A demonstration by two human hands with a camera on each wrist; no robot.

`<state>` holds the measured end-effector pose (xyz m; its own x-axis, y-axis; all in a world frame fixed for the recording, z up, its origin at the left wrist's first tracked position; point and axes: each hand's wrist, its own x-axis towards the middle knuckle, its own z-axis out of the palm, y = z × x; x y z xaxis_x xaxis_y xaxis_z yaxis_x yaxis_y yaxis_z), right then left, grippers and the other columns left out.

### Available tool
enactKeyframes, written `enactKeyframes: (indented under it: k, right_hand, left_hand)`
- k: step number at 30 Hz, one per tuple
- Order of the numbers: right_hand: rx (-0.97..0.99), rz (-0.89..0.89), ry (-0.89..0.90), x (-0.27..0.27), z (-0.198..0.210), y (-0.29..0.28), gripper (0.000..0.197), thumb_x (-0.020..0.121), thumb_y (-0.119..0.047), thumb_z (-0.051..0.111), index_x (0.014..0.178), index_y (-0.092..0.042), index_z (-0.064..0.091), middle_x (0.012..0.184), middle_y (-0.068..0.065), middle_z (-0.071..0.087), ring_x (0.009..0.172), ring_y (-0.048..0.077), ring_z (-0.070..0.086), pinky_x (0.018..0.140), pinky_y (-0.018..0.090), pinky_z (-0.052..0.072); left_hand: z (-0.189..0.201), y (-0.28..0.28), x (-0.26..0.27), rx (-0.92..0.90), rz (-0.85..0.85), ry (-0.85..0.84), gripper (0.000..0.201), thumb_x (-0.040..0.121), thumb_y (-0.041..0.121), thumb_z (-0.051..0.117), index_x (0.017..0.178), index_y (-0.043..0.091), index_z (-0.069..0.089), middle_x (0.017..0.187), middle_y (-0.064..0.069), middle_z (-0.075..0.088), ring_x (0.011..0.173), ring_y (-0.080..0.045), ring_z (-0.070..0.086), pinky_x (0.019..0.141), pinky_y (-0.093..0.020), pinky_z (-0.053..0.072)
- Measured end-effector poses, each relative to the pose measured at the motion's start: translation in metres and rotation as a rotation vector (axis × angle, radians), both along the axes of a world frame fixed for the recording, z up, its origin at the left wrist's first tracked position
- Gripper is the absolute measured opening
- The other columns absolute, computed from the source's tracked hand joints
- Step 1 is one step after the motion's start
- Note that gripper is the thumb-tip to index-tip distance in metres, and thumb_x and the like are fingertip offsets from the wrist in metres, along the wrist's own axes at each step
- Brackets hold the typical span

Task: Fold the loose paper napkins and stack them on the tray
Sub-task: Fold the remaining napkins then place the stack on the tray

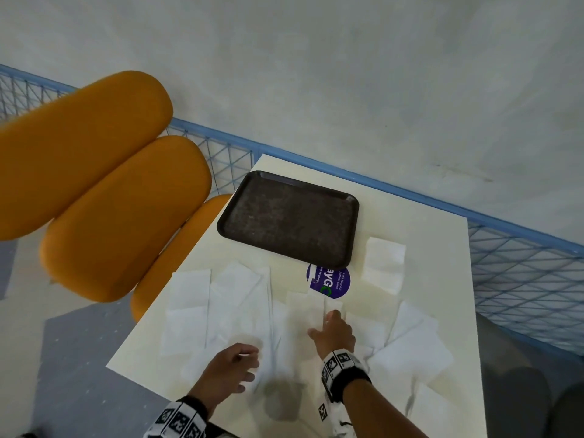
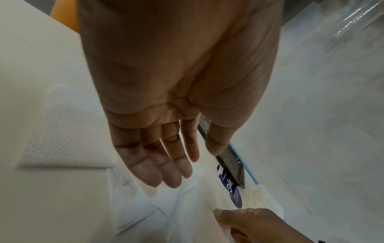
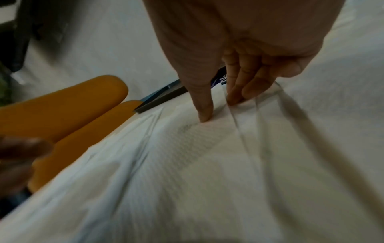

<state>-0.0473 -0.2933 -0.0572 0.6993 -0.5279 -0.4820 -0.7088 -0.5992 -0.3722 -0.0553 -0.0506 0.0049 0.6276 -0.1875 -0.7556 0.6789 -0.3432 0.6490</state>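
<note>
Several loose white paper napkins (image 1: 234, 298) lie spread over the near half of the cream table (image 1: 426, 222). The dark tray (image 1: 284, 219) sits bare at the far left of the table. One folded napkin (image 1: 384, 263) lies on the table just right of the tray. My right hand (image 1: 328, 317) reaches over a middle napkin (image 3: 197, 148); its thumb (image 3: 204, 115) presses the sheet while curled fingers (image 3: 236, 97) pinch the far edge. My left hand (image 2: 187, 167) hovers over the napkins with straight, relaxed fingers, holding nothing.
A round purple sticker (image 1: 331, 281) is on the table in front of the tray. Orange padded seats (image 1: 94, 172) stand to the left. A blue mesh fence (image 1: 521, 270) runs behind and to the right of the table. More napkins (image 1: 410, 346) overlap at the right.
</note>
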Motion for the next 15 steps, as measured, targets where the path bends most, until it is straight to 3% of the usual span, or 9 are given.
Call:
enactKeyframes:
  k: [5,9,12,15]
  right_hand:
    - [0.036,-0.017,0.066,0.003,0.000,-0.001,0.026,0.081,-0.042,0.072,0.088,-0.024,0.055,0.091,-0.003,0.064,0.096,0.024,0.063,0.089,0.035,0.049]
    - [0.099,-0.023,0.008,0.005,0.004,-0.005,0.019,0.083,-0.029,0.066,0.073,-0.021,0.053,0.078,-0.004,0.063,0.084,0.023,0.063,0.082,0.033,0.055]
    - [0.157,0.012,-0.106,0.003,0.017,-0.016,0.008,0.090,-0.027,0.064,0.086,-0.021,0.066,0.091,-0.002,0.071,0.091,0.022,0.064,0.081,0.026,0.047]
    - [0.254,0.033,-0.271,-0.003,0.038,-0.031,0.016,0.093,-0.028,0.066,0.103,-0.019,0.075,0.098,-0.006,0.074,0.093,0.015,0.065,0.081,0.023,0.043]
  left_hand:
    - [0.003,0.000,0.003,-0.012,-0.032,-0.007,0.015,0.096,0.021,0.062,0.108,0.018,0.069,0.105,-0.011,0.074,0.072,-0.015,0.065,0.063,-0.025,0.046]
    - [0.007,-0.001,0.006,-0.007,-0.057,-0.027,0.015,0.096,0.022,0.061,0.108,0.019,0.068,0.105,-0.009,0.074,0.074,-0.015,0.066,0.064,-0.025,0.047]
    - [0.010,-0.001,0.010,0.010,-0.078,-0.088,0.015,0.095,0.026,0.062,0.107,0.024,0.069,0.100,-0.002,0.076,0.079,-0.016,0.070,0.067,-0.026,0.051]
    - [0.017,-0.008,0.017,0.053,-0.103,-0.220,0.013,0.094,0.029,0.061,0.105,0.031,0.069,0.098,0.005,0.076,0.084,-0.011,0.073,0.072,-0.027,0.056]
